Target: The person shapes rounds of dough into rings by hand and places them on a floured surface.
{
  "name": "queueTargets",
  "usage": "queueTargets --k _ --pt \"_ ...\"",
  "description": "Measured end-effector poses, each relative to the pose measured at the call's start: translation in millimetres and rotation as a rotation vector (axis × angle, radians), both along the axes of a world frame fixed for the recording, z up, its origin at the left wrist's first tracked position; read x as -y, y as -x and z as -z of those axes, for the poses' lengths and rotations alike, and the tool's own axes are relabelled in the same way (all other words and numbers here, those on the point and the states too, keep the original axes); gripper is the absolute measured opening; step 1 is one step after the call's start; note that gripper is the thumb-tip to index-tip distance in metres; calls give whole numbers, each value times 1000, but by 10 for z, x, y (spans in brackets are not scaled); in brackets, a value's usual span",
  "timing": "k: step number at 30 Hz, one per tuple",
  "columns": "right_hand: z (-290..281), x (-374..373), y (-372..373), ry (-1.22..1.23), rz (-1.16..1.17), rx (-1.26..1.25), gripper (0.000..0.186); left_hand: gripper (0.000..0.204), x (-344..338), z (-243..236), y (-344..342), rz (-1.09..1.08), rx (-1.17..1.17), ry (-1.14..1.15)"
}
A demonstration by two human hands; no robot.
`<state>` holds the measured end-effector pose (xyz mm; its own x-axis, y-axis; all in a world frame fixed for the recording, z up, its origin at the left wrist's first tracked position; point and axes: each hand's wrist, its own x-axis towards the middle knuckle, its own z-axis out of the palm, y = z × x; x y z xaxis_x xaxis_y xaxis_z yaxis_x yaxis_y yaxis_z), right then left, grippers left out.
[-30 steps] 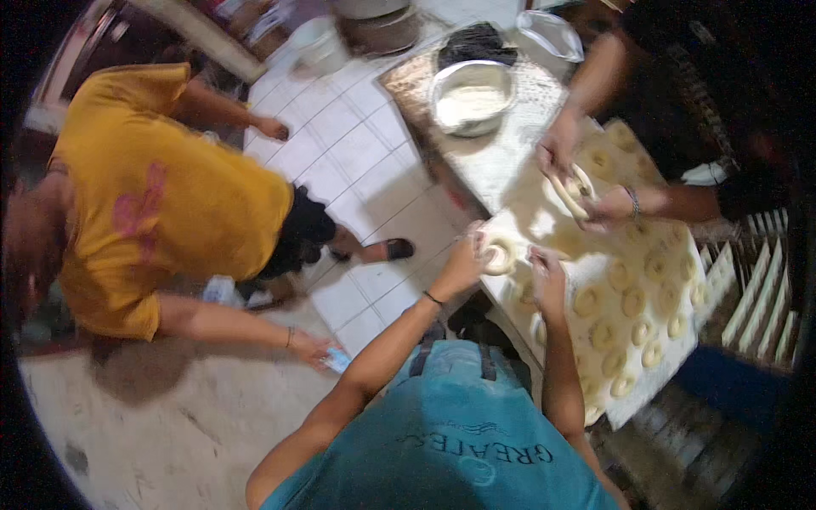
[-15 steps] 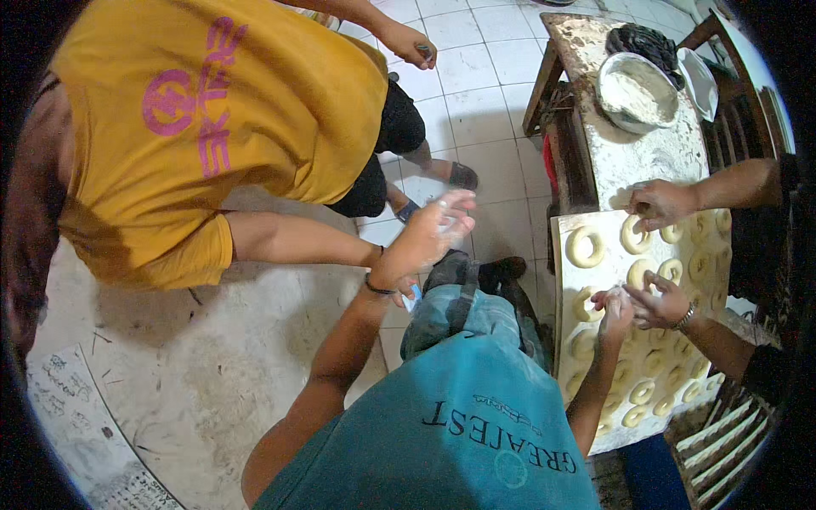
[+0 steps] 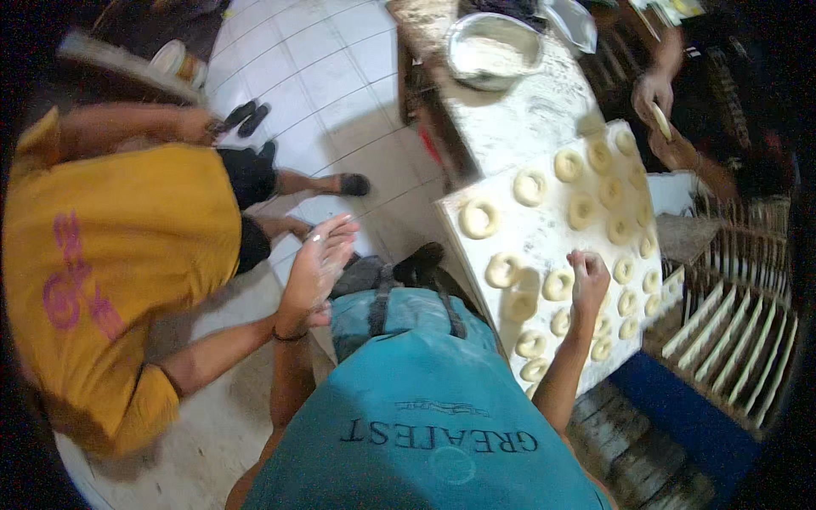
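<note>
My left hand (image 3: 316, 270), flour-dusted, is raised left of the dough board, open with fingers stretched out and nothing in it. My right hand (image 3: 588, 276) is over the floury white board (image 3: 552, 238), its fingers curled; what they hold, if anything, I cannot make out. Pale dough rings (image 3: 558, 284) lie in loose rows around it. A co-worker's hands (image 3: 654, 102) at the upper right hold another ring (image 3: 660, 121).
A person in a yellow shirt (image 3: 127, 238) stands close on my left. Beyond the board are a floury table (image 3: 501, 127) and a metal bowl of flour (image 3: 495, 47). Racks (image 3: 731, 340) are at the right, a bucket (image 3: 174, 68) and black slippers (image 3: 246, 115) at the upper left.
A second ago my left hand held a dough ring; it is now empty and further left. The co-worker's hands have lifted off the board with a ring. The view has shifted.
</note>
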<state>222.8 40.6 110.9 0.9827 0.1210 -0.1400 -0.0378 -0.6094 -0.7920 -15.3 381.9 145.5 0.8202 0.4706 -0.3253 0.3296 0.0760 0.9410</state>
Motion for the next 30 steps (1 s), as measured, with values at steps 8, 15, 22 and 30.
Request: queueTargets --k 8,15,22,30 --pt "21 66 -307 62 -219 -20 26 34 316 -268 -561 234 12 -44" --pt "208 -81 41 15 -407 -95 33 33 630 -295 -925 457 8 -143" --pt "162 56 425 -46 -353 -154 36 36 902 -156 -1122 626 -30 -22" --pt "185 364 750 -49 -282 -101 38 36 1060 -74 -1307 782 24 -55"
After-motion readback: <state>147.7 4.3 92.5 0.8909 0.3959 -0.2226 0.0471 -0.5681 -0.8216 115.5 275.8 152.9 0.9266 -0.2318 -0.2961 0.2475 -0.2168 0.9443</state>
